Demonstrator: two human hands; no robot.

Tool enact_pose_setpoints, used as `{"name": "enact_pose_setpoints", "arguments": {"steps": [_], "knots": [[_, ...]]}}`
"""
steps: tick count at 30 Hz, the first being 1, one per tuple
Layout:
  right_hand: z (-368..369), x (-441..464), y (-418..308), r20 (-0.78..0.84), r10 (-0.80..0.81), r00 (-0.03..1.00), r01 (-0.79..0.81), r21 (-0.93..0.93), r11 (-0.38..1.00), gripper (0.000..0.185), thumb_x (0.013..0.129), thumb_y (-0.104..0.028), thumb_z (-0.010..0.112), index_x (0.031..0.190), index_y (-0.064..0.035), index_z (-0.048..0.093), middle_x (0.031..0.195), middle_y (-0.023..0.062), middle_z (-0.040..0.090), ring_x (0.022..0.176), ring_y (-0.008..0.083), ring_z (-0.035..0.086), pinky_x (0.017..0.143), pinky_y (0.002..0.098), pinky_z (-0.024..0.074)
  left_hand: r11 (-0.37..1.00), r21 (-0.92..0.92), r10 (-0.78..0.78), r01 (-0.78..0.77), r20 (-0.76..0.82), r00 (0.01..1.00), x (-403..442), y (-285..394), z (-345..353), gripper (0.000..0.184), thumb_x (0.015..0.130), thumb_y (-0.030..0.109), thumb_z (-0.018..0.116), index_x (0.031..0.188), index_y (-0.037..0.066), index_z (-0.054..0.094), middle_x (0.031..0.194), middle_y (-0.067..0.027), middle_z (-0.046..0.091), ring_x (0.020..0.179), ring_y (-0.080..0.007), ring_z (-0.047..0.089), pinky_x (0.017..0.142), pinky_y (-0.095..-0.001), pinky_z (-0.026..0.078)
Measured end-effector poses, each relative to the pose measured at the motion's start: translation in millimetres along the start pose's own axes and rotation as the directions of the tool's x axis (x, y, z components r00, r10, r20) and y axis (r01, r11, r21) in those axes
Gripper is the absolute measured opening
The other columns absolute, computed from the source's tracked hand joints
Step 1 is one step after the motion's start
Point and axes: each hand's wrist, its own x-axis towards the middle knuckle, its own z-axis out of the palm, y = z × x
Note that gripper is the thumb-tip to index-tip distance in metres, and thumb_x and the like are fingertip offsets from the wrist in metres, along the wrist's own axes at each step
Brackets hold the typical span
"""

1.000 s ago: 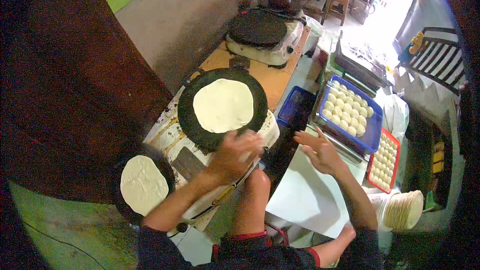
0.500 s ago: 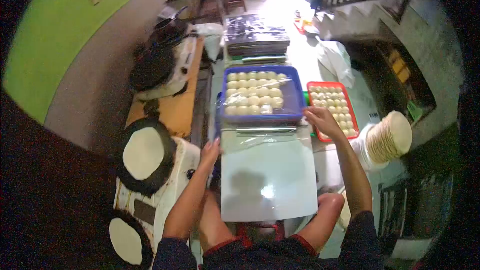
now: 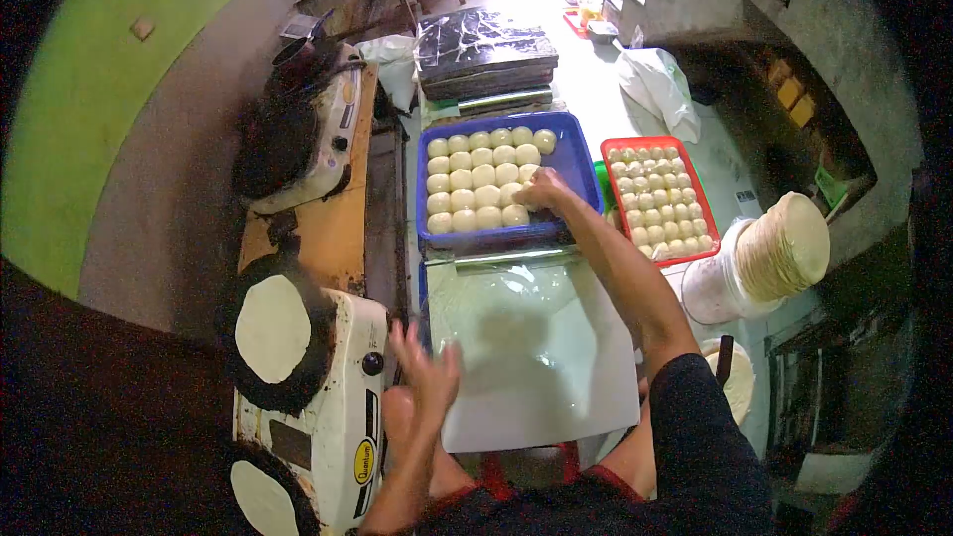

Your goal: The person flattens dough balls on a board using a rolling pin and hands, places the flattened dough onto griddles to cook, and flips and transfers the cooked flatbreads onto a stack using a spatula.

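A blue tray (image 3: 581, 154) holds rows of round, pale dough balls (image 3: 483, 176). My right hand (image 3: 544, 189) reaches into its right side, fingers curled down on a dough ball at the end of a row; the fingertips are partly hidden. My left hand (image 3: 427, 372), slightly blurred, hovers at the left edge of a glossy white board (image 3: 536, 357) with its fingers spread and nothing in them. Clear plastic film (image 3: 496, 283) appears to lie over the board's far part, just below the tray.
On the left, a white stove (image 3: 347, 377) carries dark pans with flat dough rounds (image 3: 273, 328). At right are a red tray (image 3: 711, 228) of smaller dough balls and a stack of flat rounds (image 3: 789, 248) on a white bucket (image 3: 710, 283). Black sheets (image 3: 486, 55) are piled behind the blue tray.
The film that covered the blue tray is off the dough balls. My right hand has gone from the tray's right edge onto a dough ball; my left has come nearer and opened.
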Motion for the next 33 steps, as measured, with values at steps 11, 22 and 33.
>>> {"name": "enact_pose_setpoints", "arguments": {"steps": [11, 22, 33], "knots": [[-36.0, -178.7, 24.5, 0.48, -0.507, 0.716, 0.554, 0.051, 0.831, 0.05, 0.071, -0.032, 0.088, 0.109, -0.008, 0.067, 0.106, 0.0122, 0.069, 0.1, 0.0287, 0.066, 0.087, 0.0405, 0.0524, 0.978, 0.008, 0.207, -0.207, -0.001, 0.978, 112.7, -39.1, 51.4, 0.02, 0.085, 0.026, 0.074, 0.088, 0.007, 0.069, 0.152, -0.0308, 0.032, 0.143, -0.0545, 0.021, 0.116, -0.0621, 0.02], [125.5, -308.8, 22.0, 0.163, -0.445, 0.881, 0.468, -0.45, 0.761, 0.08, 0.097, -0.055, 0.051, 0.153, -0.0009, 0.031, 0.16, 0.0272, 0.024, 0.149, 0.039, 0.025, 0.121, 0.0507, 0.0219, 0.893, -0.138, 0.425, -0.428, -0.051, 0.904, 81.7, 75.6, -45.9, 0.018, 0.084, 0.022, 0.075, 0.086, 0.005, 0.069, 0.151, -0.0325, 0.034, 0.142, -0.0497, 0.028, 0.118, -0.0563, 0.019], [135.7, -327.7, 52.2, 0.139, -0.453, 0.881, 0.469, -0.389, 0.793, 0.086, 0.098, -0.055, 0.047, 0.156, 0.0021, 0.02, 0.163, 0.0229, 0.019, 0.152, 0.0372, 0.016, 0.123, 0.052, 0.0129, 0.854, -0.153, 0.505, -0.498, 0.013, 0.863, 36.8, 79.5, -58.3, 0.02, 0.081, 0.02, 0.078, 0.083, 0.004, 0.066, 0.151, -0.0294, 0.037, 0.143, -0.0461, 0.031, 0.118, -0.0526, 0.022]]}}
